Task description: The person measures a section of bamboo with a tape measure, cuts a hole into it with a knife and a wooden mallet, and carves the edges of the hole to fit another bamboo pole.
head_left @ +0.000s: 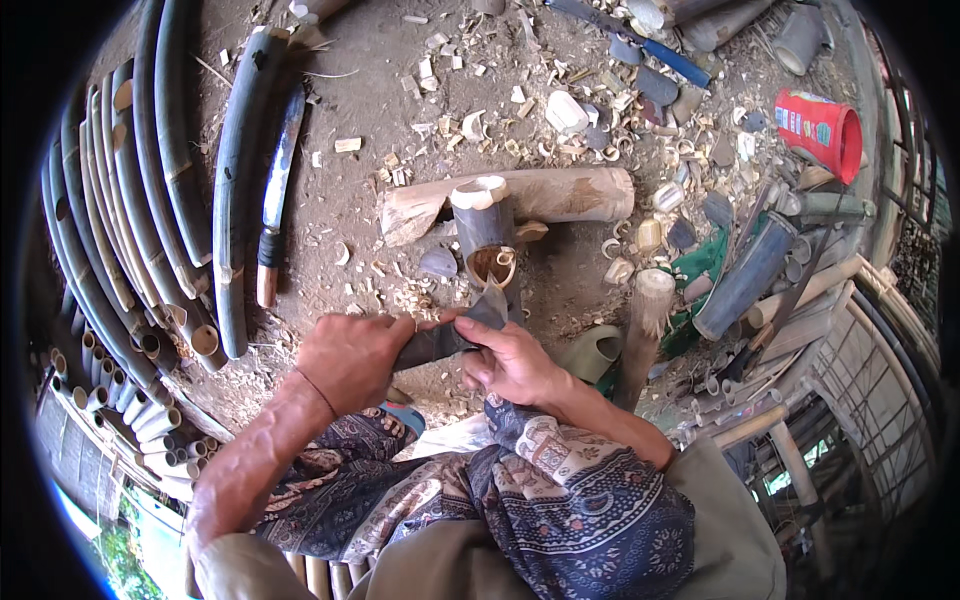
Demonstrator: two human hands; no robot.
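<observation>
My left hand (347, 362) is closed around one end of a dark bamboo piece (432, 346) held across my lap. My right hand (515, 362) grips its other end, thumb on top, where a grey pointed tip (489, 303) sticks up; whether this tip is part of the piece I cannot tell. Just beyond my hands, a short bamboo tube (481, 226) with a pale scalloped rim and a cut-out in its side leans over a pale split log (575, 195) lying on the ground.
Long bamboo poles (238, 190) and a long-bladed knife (281, 185) lie at the left. A red container (818, 133) lies at the far right. Near it are a dark bamboo tube (746, 277) and a wooden post (644, 325). Chips and shavings litter the earth floor (375, 105).
</observation>
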